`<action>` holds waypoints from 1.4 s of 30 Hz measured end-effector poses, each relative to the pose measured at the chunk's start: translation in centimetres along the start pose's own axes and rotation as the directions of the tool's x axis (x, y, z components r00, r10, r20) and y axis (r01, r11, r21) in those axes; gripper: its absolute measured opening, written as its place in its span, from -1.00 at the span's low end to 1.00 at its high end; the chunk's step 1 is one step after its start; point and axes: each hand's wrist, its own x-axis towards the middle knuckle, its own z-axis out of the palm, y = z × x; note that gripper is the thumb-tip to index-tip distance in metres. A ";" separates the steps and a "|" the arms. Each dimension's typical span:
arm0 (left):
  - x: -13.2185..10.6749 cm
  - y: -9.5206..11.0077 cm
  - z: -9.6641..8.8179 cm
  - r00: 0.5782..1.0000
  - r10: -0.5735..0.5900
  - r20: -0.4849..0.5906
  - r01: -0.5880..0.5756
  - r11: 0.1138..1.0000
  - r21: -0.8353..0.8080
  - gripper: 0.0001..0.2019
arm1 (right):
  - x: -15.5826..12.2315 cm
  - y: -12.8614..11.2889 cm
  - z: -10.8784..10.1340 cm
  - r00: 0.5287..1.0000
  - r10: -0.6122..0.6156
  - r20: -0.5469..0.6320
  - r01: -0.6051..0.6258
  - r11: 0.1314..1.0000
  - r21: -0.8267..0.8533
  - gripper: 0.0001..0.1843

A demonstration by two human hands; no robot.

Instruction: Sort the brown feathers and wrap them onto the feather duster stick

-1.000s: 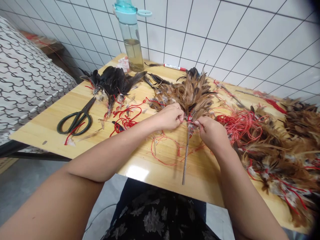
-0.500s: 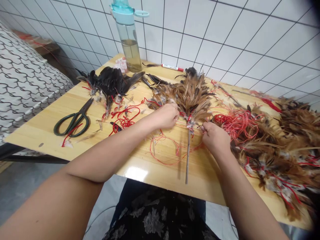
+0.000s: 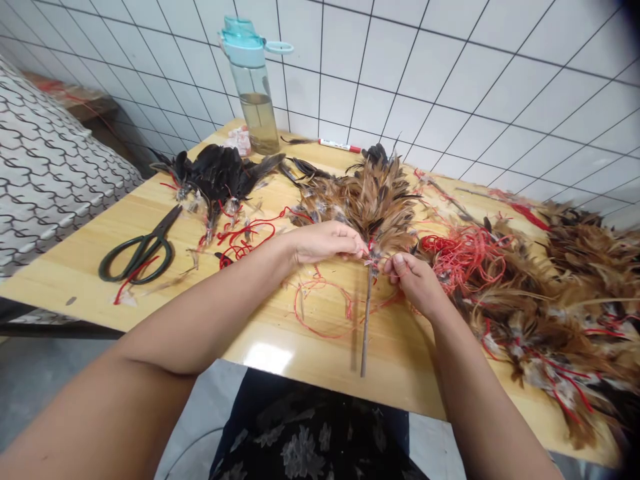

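1. The left hand (image 3: 325, 241), at the centre of the frame, has its fingers pressed together, the tips pinching at the base of a brown feather bundle (image 3: 373, 200), where red string is wound round it.
2. The right hand (image 3: 413, 277), just right of centre, is curled, with thumb and forefinger pinching the same wrapped spot from the other side; the two hands nearly touch.
3. A thin grey stick (image 3: 366, 320) runs from that spot straight down toward the near edge of the light wooden surface (image 3: 75, 267).
4. A loose loop of red string (image 3: 320, 310) lies on the surface below the left hand, just left of the stick.
5. A tangle of red string (image 3: 463, 257) sits right of the right hand, against a large heap of brown feathers (image 3: 565, 300) filling the right of the frame.
6. Dark-handled scissors (image 3: 140, 250) lie at left, well apart from the hands.
7. A bunch of black feathers (image 3: 215, 173) lies at upper left.
8. Behind it stands a clear bottle with a pale blue lid (image 3: 253, 87), against the white tiled wall.
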 end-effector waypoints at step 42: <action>0.8 -1.7 3.1 0.923 0.385 -0.012 -0.261 0.648 0.715 -0.86 | -1.4 -3.3 1.4 0.916 -0.398 0.060 0.351 0.717 -0.602 -0.56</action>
